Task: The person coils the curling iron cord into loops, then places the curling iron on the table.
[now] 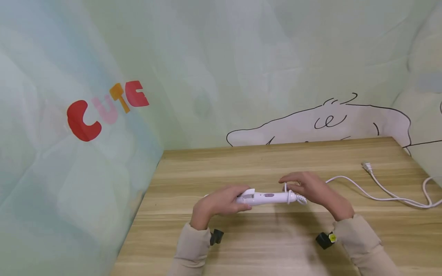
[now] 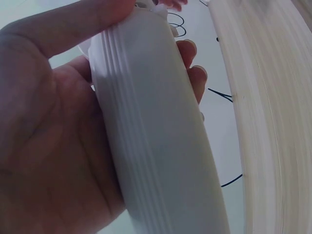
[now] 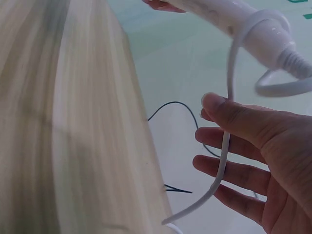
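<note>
A white hair iron [image 1: 264,198] with a grey oval switch lies level in my left hand [image 1: 221,201], held above the wooden table. The left wrist view shows its ribbed white casing [image 2: 151,107] along the palm, thumb on one side and fingertips [image 2: 196,78] round the other. My right hand [image 1: 310,188] is at the cord end of the handle. In the right wrist view its thumb and fingers pinch the white power cord [image 3: 220,170], which loops once over the handle and hangs in a curl near the ribbed cord sleeve [image 3: 295,62].
The cord runs right across the wooden table [image 1: 207,168] in a loose bend, and its plug [image 1: 367,167] lies at the back right. Printed backdrops stand behind and to the left of the table, one with the letters CUTE. A small camera [image 1: 324,240] hangs at the right wrist.
</note>
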A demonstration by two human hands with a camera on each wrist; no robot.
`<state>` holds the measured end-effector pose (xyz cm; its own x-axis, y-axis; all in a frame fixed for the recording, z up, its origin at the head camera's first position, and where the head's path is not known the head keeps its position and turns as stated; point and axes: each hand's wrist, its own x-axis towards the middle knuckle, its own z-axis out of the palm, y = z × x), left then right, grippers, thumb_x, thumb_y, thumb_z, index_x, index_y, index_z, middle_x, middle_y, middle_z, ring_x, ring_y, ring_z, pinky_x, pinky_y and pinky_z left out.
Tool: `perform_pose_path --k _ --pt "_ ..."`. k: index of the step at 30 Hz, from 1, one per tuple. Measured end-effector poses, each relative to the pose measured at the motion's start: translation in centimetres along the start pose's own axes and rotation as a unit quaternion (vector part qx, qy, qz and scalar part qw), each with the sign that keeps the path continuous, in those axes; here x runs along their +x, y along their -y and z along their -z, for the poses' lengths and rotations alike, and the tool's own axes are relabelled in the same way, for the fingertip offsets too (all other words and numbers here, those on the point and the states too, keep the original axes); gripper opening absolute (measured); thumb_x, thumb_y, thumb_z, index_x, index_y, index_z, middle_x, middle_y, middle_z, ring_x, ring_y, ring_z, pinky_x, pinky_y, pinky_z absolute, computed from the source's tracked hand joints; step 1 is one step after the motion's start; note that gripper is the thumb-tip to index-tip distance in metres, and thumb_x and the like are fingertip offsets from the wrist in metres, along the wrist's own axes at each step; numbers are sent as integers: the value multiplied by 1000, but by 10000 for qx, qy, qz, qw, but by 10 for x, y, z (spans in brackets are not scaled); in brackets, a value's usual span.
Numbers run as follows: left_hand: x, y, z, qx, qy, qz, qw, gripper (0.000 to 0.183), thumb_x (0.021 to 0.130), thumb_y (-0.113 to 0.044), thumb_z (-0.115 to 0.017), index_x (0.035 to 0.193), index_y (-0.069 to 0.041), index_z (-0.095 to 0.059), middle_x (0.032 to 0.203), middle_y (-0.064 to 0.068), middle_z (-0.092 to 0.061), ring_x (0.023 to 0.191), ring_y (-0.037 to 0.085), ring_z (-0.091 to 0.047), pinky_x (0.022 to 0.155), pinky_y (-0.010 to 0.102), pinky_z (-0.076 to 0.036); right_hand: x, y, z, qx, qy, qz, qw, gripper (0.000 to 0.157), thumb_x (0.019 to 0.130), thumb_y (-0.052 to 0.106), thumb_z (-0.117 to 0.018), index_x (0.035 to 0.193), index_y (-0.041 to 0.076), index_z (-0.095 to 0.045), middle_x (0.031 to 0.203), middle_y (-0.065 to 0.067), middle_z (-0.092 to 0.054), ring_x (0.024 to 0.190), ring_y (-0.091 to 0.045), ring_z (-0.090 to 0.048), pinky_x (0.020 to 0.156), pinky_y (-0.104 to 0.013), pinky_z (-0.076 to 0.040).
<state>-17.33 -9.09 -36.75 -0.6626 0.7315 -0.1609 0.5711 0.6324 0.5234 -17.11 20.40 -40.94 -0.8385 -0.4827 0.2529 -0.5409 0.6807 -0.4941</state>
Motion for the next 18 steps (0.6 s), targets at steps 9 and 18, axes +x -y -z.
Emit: perform_pose_path --k 9,18 --pt "-2 -5 -3 190 50 99 9998 20 91 -28 -64 104 -16 -55 90 -4 -56 80 10 -52 72 25 -43 5 13 18 -425 -27 57 9991 20 87 18 -68 106 13 -72 104 -2 -72 98 -25 -68 84 -44 -51" --pt "1 -8 -5 294 127 724 9969 23 91 -31 -64 106 -17 -54 91 -4 -56 81 12 -52 72 27 -43 6 24 21 -1000 -470 151 9938 16 83 17 -73 98 13 -75 93 1 -74 83 -19 -70 71 -40 -53"
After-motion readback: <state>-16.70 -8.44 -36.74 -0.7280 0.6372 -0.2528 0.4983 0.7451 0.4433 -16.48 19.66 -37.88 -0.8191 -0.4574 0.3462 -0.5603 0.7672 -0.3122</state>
